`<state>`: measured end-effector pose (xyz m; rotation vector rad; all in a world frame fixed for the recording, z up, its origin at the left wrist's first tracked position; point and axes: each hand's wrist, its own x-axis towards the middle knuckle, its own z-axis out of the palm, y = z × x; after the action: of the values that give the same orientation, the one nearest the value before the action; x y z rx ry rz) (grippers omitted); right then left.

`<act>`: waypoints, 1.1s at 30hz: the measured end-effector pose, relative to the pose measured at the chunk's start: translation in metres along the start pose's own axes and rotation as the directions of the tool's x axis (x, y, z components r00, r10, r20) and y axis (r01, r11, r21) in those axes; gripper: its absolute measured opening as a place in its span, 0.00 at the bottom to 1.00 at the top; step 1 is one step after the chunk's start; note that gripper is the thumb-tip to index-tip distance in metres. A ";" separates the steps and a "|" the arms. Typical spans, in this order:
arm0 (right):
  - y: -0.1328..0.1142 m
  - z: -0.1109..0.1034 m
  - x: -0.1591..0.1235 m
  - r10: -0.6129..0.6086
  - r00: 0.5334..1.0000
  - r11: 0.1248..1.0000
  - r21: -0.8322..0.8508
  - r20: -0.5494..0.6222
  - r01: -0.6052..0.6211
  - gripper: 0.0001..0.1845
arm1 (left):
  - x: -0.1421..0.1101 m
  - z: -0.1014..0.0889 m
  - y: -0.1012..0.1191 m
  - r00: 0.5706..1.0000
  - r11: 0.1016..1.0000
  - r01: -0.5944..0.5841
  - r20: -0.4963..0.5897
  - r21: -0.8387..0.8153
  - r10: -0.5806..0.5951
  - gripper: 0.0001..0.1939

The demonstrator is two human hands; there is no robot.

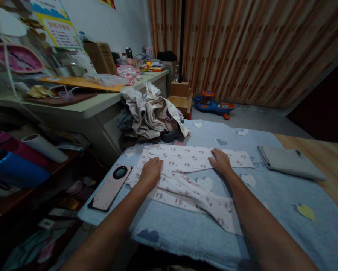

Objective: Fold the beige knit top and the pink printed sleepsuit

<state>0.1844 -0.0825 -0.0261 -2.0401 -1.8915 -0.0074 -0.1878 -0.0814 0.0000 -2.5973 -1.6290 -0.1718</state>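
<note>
A pair of white children's pants with a small pink-and-grey cartoon print lies spread out, waistband to the left and legs to the right. My left hand rests on the cloth near the waist, palm down, fingers laid over it. On the far leg lies my right hand, its thumb apart from the slightly bent fingers. The near leg slants toward me, with creases and an overlapping layer. Under the pants is a light blue blanket with heart shapes. A phone with a round camera lies left of the waistband.
A heap of crumpled clothes sits at the far left corner. A folded grey garment lies on the right. Along the left stands a cluttered desk. A blue ride-on toy is on the floor before the curtains.
</note>
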 end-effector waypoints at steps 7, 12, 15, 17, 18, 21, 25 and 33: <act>0.021 -0.032 -0.041 -0.032 0.998 0.991 0.129 0.058 0.025 0.23 | -0.014 0.013 -0.006 0.999 0.995 -0.033 -0.007 -0.098 0.033 0.26; 0.035 -0.062 -0.099 -0.017 0.991 0.996 0.091 0.133 0.005 0.22 | -0.024 0.014 -0.012 0.997 0.992 -0.075 -0.004 -0.099 0.075 0.23; 0.039 -0.081 -0.128 -0.020 0.978 0.999 0.047 0.209 0.011 0.18 | -0.036 0.010 -0.015 0.993 0.984 -0.120 -0.004 -0.129 0.120 0.23; 0.040 -0.092 -0.143 -0.015 0.968 1.000 0.009 0.251 0.013 0.16 | -0.046 0.006 -0.016 0.991 0.974 -0.137 -0.021 -0.180 0.135 0.22; 0.041 -0.097 -0.148 -0.006 0.962 1.000 -0.012 0.273 0.009 0.15 | -0.052 0.003 -0.017 0.990 0.968 -0.140 -0.038 -0.209 0.135 0.22; 0.046 -0.109 -0.160 0.046 0.940 0.997 -0.068 0.340 -0.024 0.14 | -0.070 -0.007 -0.019 0.984 0.946 -0.178 -0.061 -0.273 0.168 0.21; 0.053 -0.119 -0.166 0.117 0.900 0.992 -0.094 0.419 -0.085 0.11 | -0.089 -0.012 -0.028 0.954 0.902 -0.260 0.054 -0.345 0.296 0.21; 0.057 -0.151 -0.166 0.125 0.893 0.834 0.442 0.432 -0.330 0.17 | -0.093 -0.009 -0.035 0.951 0.950 -0.237 0.151 -0.202 0.269 0.27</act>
<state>0.2580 -0.2844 0.0600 -1.9621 -1.5867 0.9268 -0.2601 -0.1503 -0.0039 -3.0111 -1.3620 -0.0788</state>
